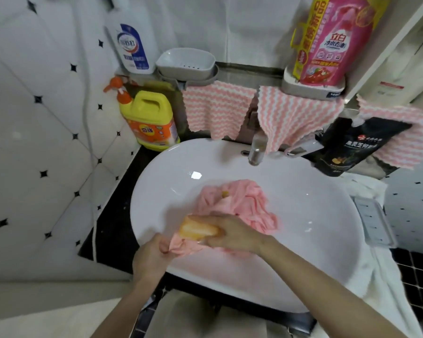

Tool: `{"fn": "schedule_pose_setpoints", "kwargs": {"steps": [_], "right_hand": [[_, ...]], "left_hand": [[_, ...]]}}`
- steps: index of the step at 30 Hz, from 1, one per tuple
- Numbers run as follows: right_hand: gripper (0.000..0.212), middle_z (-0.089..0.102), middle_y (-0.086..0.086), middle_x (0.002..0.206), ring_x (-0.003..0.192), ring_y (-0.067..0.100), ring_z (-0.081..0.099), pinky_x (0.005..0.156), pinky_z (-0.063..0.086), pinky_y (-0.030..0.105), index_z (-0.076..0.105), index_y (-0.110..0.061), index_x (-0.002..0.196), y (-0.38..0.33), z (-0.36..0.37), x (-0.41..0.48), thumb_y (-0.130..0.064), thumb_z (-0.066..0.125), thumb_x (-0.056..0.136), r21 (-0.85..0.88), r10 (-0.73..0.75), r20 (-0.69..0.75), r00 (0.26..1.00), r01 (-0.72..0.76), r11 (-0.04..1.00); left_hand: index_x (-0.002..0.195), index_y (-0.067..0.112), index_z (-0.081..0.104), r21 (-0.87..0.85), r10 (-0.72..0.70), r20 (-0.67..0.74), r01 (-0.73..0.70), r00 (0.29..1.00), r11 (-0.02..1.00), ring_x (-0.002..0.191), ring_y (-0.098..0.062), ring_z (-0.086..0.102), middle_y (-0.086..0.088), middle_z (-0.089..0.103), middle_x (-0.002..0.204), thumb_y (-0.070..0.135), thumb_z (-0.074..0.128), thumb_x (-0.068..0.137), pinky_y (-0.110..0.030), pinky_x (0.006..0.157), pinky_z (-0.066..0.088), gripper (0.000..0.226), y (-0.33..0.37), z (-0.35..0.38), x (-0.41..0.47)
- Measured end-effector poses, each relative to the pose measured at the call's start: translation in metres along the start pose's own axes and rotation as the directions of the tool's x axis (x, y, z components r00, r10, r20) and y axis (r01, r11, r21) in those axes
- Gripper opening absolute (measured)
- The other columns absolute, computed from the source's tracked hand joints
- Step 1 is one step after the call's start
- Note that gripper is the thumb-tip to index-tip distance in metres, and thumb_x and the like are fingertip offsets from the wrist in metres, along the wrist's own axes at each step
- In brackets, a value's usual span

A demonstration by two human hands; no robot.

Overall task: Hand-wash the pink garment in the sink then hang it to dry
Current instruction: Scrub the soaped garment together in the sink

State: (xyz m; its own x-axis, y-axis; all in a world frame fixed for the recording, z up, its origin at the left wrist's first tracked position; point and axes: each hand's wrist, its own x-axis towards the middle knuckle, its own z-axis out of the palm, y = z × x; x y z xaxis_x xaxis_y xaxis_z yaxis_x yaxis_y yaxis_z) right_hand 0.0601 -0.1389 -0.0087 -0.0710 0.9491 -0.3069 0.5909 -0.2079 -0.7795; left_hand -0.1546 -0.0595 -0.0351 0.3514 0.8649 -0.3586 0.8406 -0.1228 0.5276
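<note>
The pink garment (pixel 239 206) lies crumpled in the white sink (pixel 322 230), under the chrome faucet (pixel 255 152). My left hand (pixel 152 257) grips the garment's near left edge at the basin's front. My right hand (pixel 232 231) holds an orange bar of soap (pixel 197 230) and presses it against the pink fabric right beside my left hand. A small yellowish spot shows on the garment's upper part.
A yellow detergent jug (pixel 149 120) stands at the sink's back left. An empty soap dish (pixel 186 61) and a white bottle (pixel 132 47) sit on the shelf. Pink striped cloths (pixel 215 108) hang behind the faucet. A pink refill bag (pixel 332 40) and a black pouch (pixel 352 147) stand right.
</note>
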Motion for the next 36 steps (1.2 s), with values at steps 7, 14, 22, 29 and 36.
{"fn": "schedule_pose_setpoints", "kwargs": {"steps": [7, 14, 22, 29, 36], "right_hand": [[0.068, 0.056, 0.001, 0.132, 0.121, 0.023, 0.051, 0.099, 0.038, 0.029, 0.044, -0.031, 0.141, 0.041, 0.037, 0.059, -0.059, 0.058, 0.080, -0.550, 0.079, 0.235, 0.969, 0.066, 0.833], [0.058, 0.055, 0.002, 0.133, 0.125, 0.020, 0.047, 0.089, 0.036, 0.028, 0.039, -0.037, 0.143, -0.003, 0.018, 0.055, -0.045, 0.057, 0.088, -0.463, 0.033, 0.115, 0.993, 0.024, 0.886], [0.048, 0.054, 0.007, 0.132, 0.117, 0.031, 0.052, 0.088, 0.041, 0.035, 0.045, -0.025, 0.137, -0.007, 0.030, 0.051, -0.040, 0.052, 0.092, -0.562, 0.180, -0.037, 0.983, -0.169, 0.810], [0.048, 0.064, -0.009, 0.117, 0.109, 0.015, 0.059, 0.088, 0.045, 0.028, 0.057, -0.037, 0.126, -0.006, 0.000, 0.023, -0.063, 0.052, 0.086, -0.236, 0.375, 0.099, 0.922, -0.344, 0.909], [0.039, 0.062, -0.003, 0.118, 0.110, 0.019, 0.059, 0.078, 0.041, 0.025, 0.055, -0.037, 0.125, 0.084, -0.074, -0.046, -0.050, 0.044, 0.090, -0.489, 0.690, -0.356, 0.631, -0.755, 0.437]], "left_hand": [[0.062, 0.034, 0.048, -0.009, -0.015, 0.026, 0.016, 1.000, 1.000, 0.075, -0.008, 0.060, 0.018, 0.060, 0.069, 0.022, 0.077, 0.076, -0.016, 0.056, 0.037, 0.034, -0.005, -0.002, -0.008], [0.067, 0.033, 0.048, 0.050, -0.033, -0.015, 0.034, 0.999, 0.998, 0.070, -0.004, 0.053, 0.017, 0.057, 0.068, 0.039, 0.073, 0.078, -0.010, 0.053, 0.029, 0.028, -0.003, -0.001, -0.005], [0.090, 0.025, 0.040, 0.062, -0.022, -0.046, 0.025, 0.999, 0.998, 0.077, -0.019, 0.061, 0.006, 0.064, 0.075, 0.029, 0.074, 0.077, -0.030, 0.062, 0.042, 0.037, -0.002, 0.011, -0.004], [0.086, 0.025, 0.045, 0.046, -0.016, 0.002, 0.015, 1.000, 0.999, 0.076, -0.015, 0.061, 0.012, 0.062, 0.070, 0.030, 0.073, 0.078, -0.028, 0.061, 0.040, 0.030, -0.011, 0.003, 0.002], [0.073, 0.026, 0.054, 0.021, -0.007, 0.009, 0.007, 1.000, 1.000, 0.069, -0.008, 0.057, 0.012, 0.061, 0.068, 0.039, 0.074, 0.077, -0.021, 0.057, 0.036, 0.024, -0.015, -0.001, 0.005]]}}
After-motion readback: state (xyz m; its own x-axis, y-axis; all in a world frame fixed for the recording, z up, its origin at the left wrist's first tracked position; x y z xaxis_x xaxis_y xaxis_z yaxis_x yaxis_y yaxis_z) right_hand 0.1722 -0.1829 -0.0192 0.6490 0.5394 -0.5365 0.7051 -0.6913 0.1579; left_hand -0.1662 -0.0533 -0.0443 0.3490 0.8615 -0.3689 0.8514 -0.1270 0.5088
